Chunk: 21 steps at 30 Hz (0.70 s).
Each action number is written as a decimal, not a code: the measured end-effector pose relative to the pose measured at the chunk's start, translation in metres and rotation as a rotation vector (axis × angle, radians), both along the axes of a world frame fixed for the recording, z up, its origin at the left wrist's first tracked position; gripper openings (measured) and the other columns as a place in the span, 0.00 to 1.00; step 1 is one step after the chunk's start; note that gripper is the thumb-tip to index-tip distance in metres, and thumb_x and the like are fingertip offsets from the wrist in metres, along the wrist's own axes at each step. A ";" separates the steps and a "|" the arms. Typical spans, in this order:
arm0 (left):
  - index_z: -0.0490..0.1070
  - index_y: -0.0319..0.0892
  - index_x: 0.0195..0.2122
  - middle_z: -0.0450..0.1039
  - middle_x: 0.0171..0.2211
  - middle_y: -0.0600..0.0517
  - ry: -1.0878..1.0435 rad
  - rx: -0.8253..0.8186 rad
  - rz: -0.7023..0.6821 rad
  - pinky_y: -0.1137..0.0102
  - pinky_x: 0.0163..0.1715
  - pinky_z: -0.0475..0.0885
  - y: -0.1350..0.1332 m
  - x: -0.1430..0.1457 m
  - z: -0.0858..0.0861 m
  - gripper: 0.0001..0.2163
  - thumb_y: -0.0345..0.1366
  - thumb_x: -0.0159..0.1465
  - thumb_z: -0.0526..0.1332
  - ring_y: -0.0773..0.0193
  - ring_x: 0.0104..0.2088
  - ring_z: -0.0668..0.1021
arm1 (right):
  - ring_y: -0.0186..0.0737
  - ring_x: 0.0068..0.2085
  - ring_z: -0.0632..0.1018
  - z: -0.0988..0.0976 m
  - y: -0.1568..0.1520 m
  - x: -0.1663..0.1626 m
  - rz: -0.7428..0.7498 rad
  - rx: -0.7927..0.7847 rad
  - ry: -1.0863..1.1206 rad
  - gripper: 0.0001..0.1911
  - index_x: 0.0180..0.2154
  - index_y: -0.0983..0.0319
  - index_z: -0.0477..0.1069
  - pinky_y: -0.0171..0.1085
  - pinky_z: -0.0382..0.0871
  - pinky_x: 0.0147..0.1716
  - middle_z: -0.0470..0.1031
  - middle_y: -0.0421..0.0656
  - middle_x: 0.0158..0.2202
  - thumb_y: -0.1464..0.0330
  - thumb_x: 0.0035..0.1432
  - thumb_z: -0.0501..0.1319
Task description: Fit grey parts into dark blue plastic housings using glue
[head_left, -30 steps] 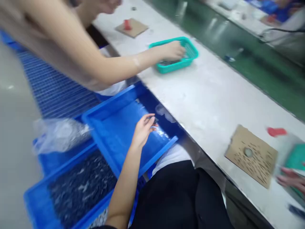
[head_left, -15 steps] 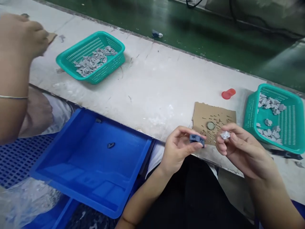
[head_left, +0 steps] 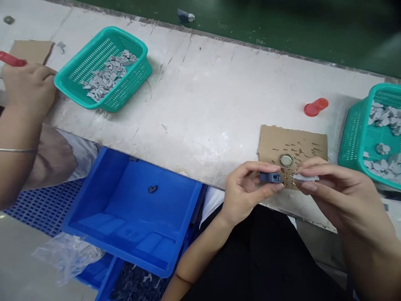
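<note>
1. Since half a second ago both hands have drifted a little right and closer together, and the grey piece, which was bunched in the right fingers, now lies flat and points at the dark part; the co-worker's hand has dropped from the air onto the bench at far left.
2. The left hand (head_left: pixel 247 192) pinches a small dark blue part (head_left: pixel 270 177) between thumb and fingertips, its open end facing right.
3. The right hand (head_left: pixel 332 192) pinches a thin grey piece (head_left: pixel 306 178) between thumb and forefinger, level with the dark part and just beside it; the two are close but I cannot tell whether they touch.
4. Both hands hover over the near edge of a cardboard pad (head_left: pixel 293 144) dotted with small pins, with a round metal cap (head_left: pixel 286 160) just behind the fingertips.
5. A red cap (head_left: pixel 315 107) lies on the bench (head_left: pixel 219 96) beyond the pad.
6. A teal basket (head_left: pixel 354 138) of grey pieces sits right of the pad, near the right hand.
7. A second teal basket (head_left: pixel 103 69), also holding grey pieces, stands far left, with the co-worker's hand (head_left: pixel 28 85) beside it gripping a red tool (head_left: pixel 11 59).
8. Below the bench edge, left of the left forearm, a blue tray (head_left: pixel 131 217) holds one dark part (head_left: pixel 152 189).
</note>
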<state>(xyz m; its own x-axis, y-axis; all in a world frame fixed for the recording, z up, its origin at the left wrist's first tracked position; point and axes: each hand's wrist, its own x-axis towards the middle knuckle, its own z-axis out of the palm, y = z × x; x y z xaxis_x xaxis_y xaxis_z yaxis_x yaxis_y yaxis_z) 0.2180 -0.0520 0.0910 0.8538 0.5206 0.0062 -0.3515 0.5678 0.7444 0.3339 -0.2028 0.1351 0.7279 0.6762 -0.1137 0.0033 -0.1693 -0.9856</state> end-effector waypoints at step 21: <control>0.79 0.46 0.44 0.76 0.45 0.50 0.066 0.045 0.017 0.76 0.37 0.79 0.005 0.006 -0.013 0.13 0.35 0.59 0.74 0.68 0.39 0.81 | 0.37 0.34 0.82 -0.001 -0.009 0.007 -0.078 -0.168 -0.116 0.14 0.45 0.51 0.81 0.31 0.80 0.34 0.80 0.38 0.36 0.66 0.55 0.73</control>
<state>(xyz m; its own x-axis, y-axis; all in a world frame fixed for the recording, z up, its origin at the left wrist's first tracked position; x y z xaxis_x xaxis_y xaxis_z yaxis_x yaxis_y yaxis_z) 0.2240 -0.0465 0.0776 0.8441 0.5355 -0.0266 -0.3099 0.5279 0.7908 0.3410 -0.2117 0.1337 0.7920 0.5960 -0.1323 0.0960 -0.3355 -0.9371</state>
